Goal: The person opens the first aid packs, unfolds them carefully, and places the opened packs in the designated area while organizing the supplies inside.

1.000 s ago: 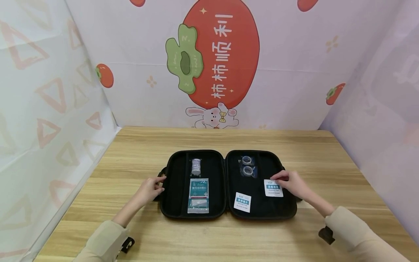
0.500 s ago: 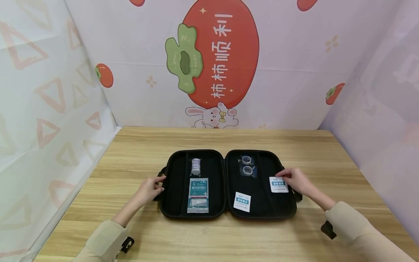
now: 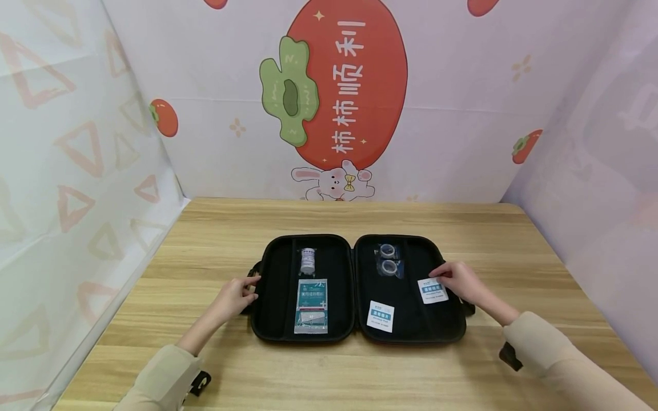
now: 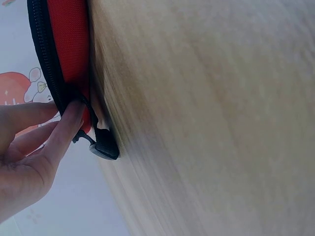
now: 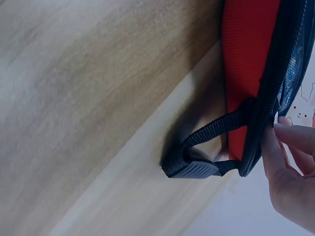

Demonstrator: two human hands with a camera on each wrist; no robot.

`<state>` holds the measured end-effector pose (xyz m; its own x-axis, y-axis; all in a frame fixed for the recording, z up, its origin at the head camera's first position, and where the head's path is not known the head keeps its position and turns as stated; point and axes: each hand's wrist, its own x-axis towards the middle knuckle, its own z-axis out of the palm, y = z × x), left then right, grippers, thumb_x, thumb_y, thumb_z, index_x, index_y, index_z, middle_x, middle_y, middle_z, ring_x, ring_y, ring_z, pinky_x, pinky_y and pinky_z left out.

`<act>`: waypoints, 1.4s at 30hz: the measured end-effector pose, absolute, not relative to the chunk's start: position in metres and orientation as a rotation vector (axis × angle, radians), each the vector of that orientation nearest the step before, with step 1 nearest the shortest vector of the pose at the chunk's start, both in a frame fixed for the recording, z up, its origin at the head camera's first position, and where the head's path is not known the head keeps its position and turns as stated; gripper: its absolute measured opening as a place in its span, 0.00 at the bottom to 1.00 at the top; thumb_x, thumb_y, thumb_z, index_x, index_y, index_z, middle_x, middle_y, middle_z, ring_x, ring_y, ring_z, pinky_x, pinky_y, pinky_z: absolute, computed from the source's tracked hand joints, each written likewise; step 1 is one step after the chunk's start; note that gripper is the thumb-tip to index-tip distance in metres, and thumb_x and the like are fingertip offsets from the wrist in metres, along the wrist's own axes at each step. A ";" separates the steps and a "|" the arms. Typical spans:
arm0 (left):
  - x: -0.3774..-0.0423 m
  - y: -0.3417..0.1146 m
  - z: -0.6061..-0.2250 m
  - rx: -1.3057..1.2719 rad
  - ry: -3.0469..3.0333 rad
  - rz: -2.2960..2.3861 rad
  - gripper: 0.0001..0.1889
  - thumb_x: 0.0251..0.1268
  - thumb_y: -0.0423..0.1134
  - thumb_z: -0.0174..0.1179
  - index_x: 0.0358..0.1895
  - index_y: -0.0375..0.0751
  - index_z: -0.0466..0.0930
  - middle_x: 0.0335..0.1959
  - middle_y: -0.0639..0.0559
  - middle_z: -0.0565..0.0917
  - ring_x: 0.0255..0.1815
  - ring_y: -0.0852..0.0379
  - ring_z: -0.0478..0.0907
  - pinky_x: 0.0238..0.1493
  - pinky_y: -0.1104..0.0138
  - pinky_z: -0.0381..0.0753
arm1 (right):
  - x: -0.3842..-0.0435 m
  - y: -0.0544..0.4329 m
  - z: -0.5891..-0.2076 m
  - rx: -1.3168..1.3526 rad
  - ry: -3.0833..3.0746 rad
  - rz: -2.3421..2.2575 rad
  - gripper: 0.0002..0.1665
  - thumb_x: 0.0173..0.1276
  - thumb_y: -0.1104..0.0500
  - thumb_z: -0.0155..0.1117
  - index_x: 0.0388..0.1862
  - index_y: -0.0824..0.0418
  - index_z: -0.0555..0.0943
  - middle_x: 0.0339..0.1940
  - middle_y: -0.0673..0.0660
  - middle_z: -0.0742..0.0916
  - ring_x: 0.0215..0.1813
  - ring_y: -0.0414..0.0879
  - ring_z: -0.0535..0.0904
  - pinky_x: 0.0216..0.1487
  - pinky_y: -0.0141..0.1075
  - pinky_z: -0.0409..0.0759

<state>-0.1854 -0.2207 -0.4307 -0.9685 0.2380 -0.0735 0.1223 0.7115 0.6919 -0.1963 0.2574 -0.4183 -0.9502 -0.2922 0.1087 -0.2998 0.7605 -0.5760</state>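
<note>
An unfolded black-lined first-aid case (image 3: 273, 297) lies on the wooden table; the wrist views show its red outer shell. My left hand (image 3: 231, 298) pinches the rim at its left end, beside the black strap (image 4: 106, 144). In the right half, my right hand (image 3: 461, 283) holds a white-and-teal alcohol pad packet (image 3: 433, 293) by its upper edge, between thumb and fingers. A second alcohol pad packet (image 3: 381, 317) lies to the left of it. Behind that are two clear-wrapped tape rolls (image 3: 388, 267). The right wrist view shows only a sliver of the held packet.
In the case's left half are a small white cylindrical roll in clear wrap (image 3: 308, 261) and a green dressing packet (image 3: 311, 306). A carry handle (image 5: 197, 167) sticks out at the right end. Printed cloth (image 3: 437, 142) hangs behind the table.
My right hand moved the alcohol pad packet right and away from me, then slightly back left, tilting it. The left hand stayed on the case's rim.
</note>
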 end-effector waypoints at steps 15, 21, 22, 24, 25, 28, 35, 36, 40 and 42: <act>-0.184 -0.221 -0.432 0.311 2.774 1.110 0.21 0.52 0.21 0.55 0.53 0.22 0.69 0.50 0.31 0.74 0.32 0.54 0.78 0.24 0.70 0.73 | -0.197 0.243 -0.426 0.432 -2.901 1.106 0.05 0.52 0.74 0.59 0.26 0.72 0.82 0.29 0.65 0.84 0.27 0.41 0.72 0.27 0.29 0.71; -0.183 -0.220 -0.432 0.308 2.784 1.096 0.21 0.52 0.22 0.55 0.53 0.23 0.69 0.49 0.32 0.75 0.31 0.55 0.78 0.24 0.71 0.73 | -0.201 0.238 -0.431 0.365 -2.902 1.142 0.06 0.52 0.74 0.58 0.26 0.72 0.82 0.29 0.65 0.84 0.27 0.40 0.72 0.26 0.29 0.71; -0.183 -0.220 -0.432 0.318 2.787 1.087 0.21 0.52 0.22 0.55 0.53 0.22 0.69 0.49 0.31 0.75 0.31 0.55 0.78 0.24 0.71 0.73 | -0.201 0.238 -0.432 0.345 -2.909 1.148 0.06 0.52 0.74 0.58 0.26 0.72 0.82 0.29 0.65 0.84 0.26 0.41 0.72 0.26 0.29 0.70; -0.183 -0.221 -0.432 0.318 2.787 1.088 0.21 0.52 0.22 0.55 0.53 0.22 0.69 0.49 0.31 0.75 0.31 0.54 0.78 0.24 0.70 0.74 | -0.202 0.237 -0.433 0.298 -2.923 1.157 0.06 0.53 0.74 0.57 0.27 0.72 0.82 0.30 0.65 0.84 0.26 0.41 0.71 0.26 0.29 0.70; -0.183 -0.221 -0.432 0.313 2.786 1.092 0.21 0.52 0.22 0.55 0.53 0.22 0.69 0.49 0.31 0.74 0.31 0.54 0.78 0.25 0.70 0.74 | -0.202 0.236 -0.433 0.271 -2.931 1.170 0.06 0.53 0.74 0.57 0.27 0.72 0.82 0.30 0.65 0.83 0.26 0.42 0.71 0.26 0.30 0.70; -0.183 -0.221 -0.432 0.320 2.788 1.085 0.21 0.52 0.21 0.55 0.53 0.22 0.69 0.49 0.31 0.74 0.31 0.54 0.78 0.25 0.70 0.74 | -0.201 0.234 -0.433 0.235 -2.956 1.205 0.07 0.54 0.73 0.56 0.28 0.72 0.82 0.32 0.66 0.83 0.26 0.42 0.71 0.26 0.30 0.70; -0.185 -0.220 -0.433 0.320 2.785 1.095 0.21 0.52 0.22 0.55 0.53 0.23 0.69 0.49 0.31 0.74 0.31 0.54 0.78 0.24 0.71 0.73 | -0.201 0.228 -0.434 0.234 -2.929 1.242 0.06 0.54 0.74 0.56 0.28 0.75 0.81 0.30 0.66 0.83 0.25 0.41 0.72 0.25 0.29 0.70; -0.185 -0.220 -0.433 0.317 2.783 1.099 0.21 0.52 0.22 0.55 0.53 0.23 0.69 0.49 0.32 0.75 0.31 0.54 0.78 0.24 0.71 0.73 | -0.202 0.227 -0.434 0.229 -2.925 1.243 0.06 0.54 0.74 0.56 0.28 0.75 0.80 0.30 0.67 0.83 0.26 0.41 0.72 0.25 0.29 0.70; -0.185 -0.221 -0.432 0.319 2.781 1.103 0.21 0.52 0.22 0.55 0.53 0.23 0.69 0.50 0.32 0.74 0.32 0.54 0.78 0.24 0.71 0.73 | -0.204 0.225 -0.436 0.142 -2.925 1.315 0.07 0.55 0.74 0.56 0.30 0.77 0.80 0.32 0.68 0.82 0.27 0.42 0.74 0.27 0.30 0.75; -0.185 -0.221 -0.432 0.322 2.783 1.095 0.21 0.52 0.21 0.54 0.53 0.23 0.69 0.50 0.32 0.74 0.32 0.54 0.78 0.24 0.70 0.73 | -0.205 0.222 -0.436 0.088 -2.932 1.388 0.07 0.56 0.74 0.55 0.32 0.79 0.79 0.34 0.69 0.82 0.29 0.42 0.76 0.29 0.32 0.77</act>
